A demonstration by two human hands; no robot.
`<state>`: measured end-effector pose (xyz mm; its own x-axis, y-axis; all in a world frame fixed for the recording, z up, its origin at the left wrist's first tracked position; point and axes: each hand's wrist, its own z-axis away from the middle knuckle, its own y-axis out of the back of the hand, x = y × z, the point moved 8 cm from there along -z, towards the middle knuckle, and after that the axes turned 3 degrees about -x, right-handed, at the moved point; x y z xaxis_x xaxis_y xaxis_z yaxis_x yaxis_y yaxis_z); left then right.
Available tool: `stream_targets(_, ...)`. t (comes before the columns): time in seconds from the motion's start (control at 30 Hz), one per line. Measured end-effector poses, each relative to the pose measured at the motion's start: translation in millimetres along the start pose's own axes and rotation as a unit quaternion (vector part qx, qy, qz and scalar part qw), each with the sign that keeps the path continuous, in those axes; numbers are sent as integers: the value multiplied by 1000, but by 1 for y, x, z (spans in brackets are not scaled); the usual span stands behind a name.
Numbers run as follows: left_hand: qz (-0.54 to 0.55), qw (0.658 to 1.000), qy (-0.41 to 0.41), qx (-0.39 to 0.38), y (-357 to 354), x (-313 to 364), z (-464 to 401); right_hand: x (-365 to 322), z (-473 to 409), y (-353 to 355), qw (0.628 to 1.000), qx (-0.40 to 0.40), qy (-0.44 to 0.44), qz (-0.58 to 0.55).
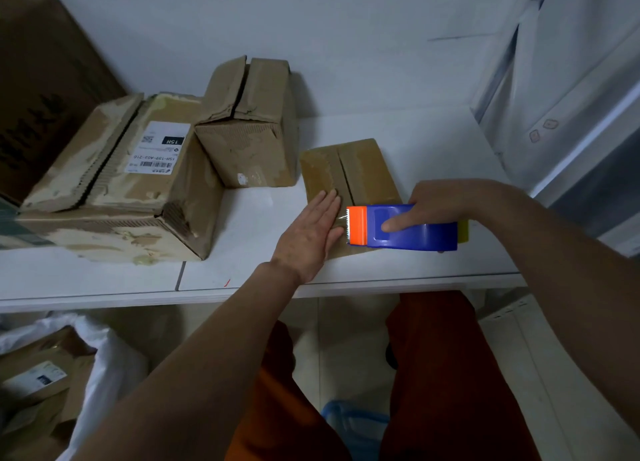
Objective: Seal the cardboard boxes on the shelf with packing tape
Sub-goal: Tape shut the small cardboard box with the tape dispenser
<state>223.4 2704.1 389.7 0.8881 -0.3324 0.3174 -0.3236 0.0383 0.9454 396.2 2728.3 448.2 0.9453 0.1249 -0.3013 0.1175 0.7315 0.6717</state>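
A small flat cardboard box (360, 170) lies on the white shelf (242, 270), its top flaps meeting at a centre seam. My left hand (311, 232) presses flat on the box's near left part, fingers straight. My right hand (440, 204) grips a blue tape dispenser (415, 230) with an orange cutter end, held over the box's near end beside my left fingers. A short strip of clear tape runs from the cutter to the box. A yellowish tape roll (463, 232) peeks out behind the dispenser.
Two worn boxes stand to the left: a large labelled box (117, 180) and a medium box (249, 125) with flaps ajar. A big carton (41, 80) fills the far left. A shelf upright (554, 97) rises at right. Below left, a white bag (104, 367) holds parcels.
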Motion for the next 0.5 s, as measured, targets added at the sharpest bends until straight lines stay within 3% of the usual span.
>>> stream_targets(0.5,-9,999,29,44,4,-1,1,21,10,21,999,21,-24,19)
